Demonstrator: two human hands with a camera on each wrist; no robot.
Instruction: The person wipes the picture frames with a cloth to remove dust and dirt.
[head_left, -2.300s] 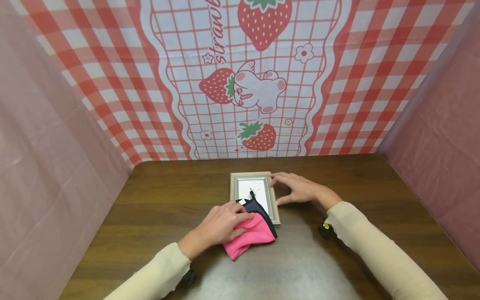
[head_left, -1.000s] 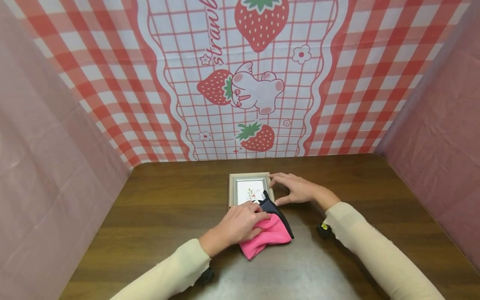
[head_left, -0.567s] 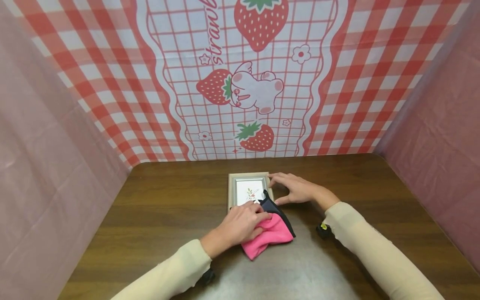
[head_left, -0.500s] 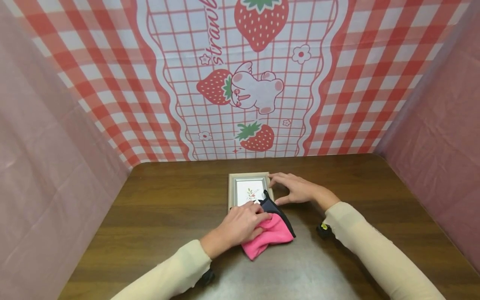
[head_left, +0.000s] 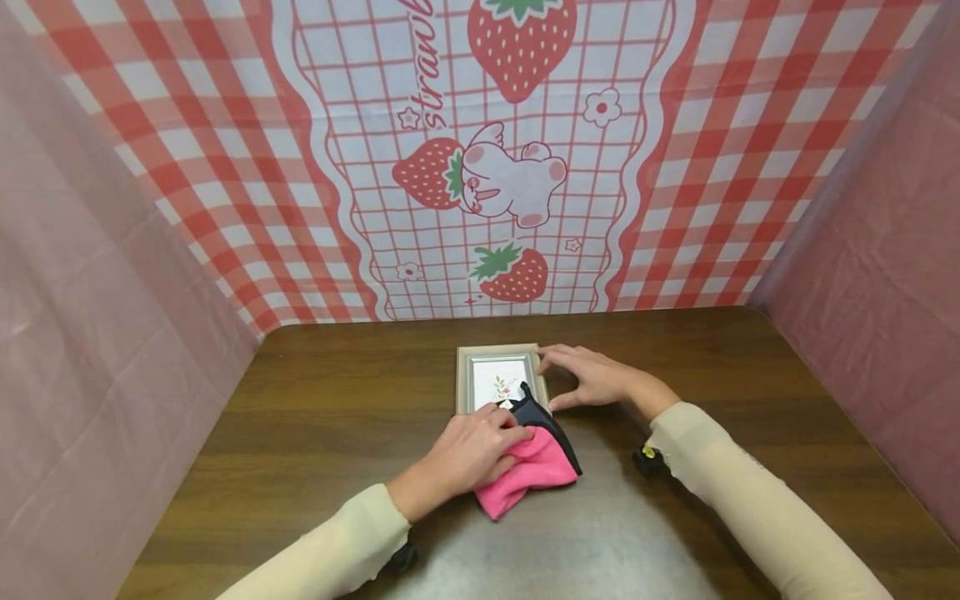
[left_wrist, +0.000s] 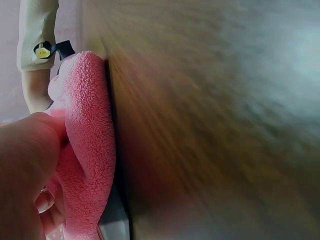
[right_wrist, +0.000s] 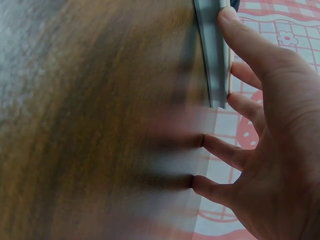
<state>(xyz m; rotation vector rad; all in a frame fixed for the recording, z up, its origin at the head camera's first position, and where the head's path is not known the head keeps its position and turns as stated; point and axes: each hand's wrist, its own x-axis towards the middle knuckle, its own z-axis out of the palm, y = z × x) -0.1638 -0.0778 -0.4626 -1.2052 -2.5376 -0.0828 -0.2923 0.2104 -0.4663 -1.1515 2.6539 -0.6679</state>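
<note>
My left hand (head_left: 472, 450) grips a folded cleaning cloth (head_left: 536, 467), fluffy pink on one side and dark grey on the other, with black edging, a hanging loop and a small white tag. The cloth lies over the lower part of a picture frame (head_left: 465, 379), hiding that end. A beige and silver border surrounds the frame's white picture of a small plant sprig. In the left wrist view, thumb and fingers pinch the pink cloth (left_wrist: 90, 115). My right hand (head_left: 596, 377) touches the frame's right side with spread fingertips; in the right wrist view two fingers (right_wrist: 220, 192) rest on the table.
The frame lies flat on a brown wooden table (head_left: 337, 433), near its back edge. Behind hangs a red-and-white strawberry-patterned cloth (head_left: 480, 183). Pink drapes (head_left: 112, 292) border the table on both sides.
My left hand and the cloth first shifted right along the frame, uncovering its lower left part, then slid slightly back left. My right hand has stayed at the frame's right edge.
</note>
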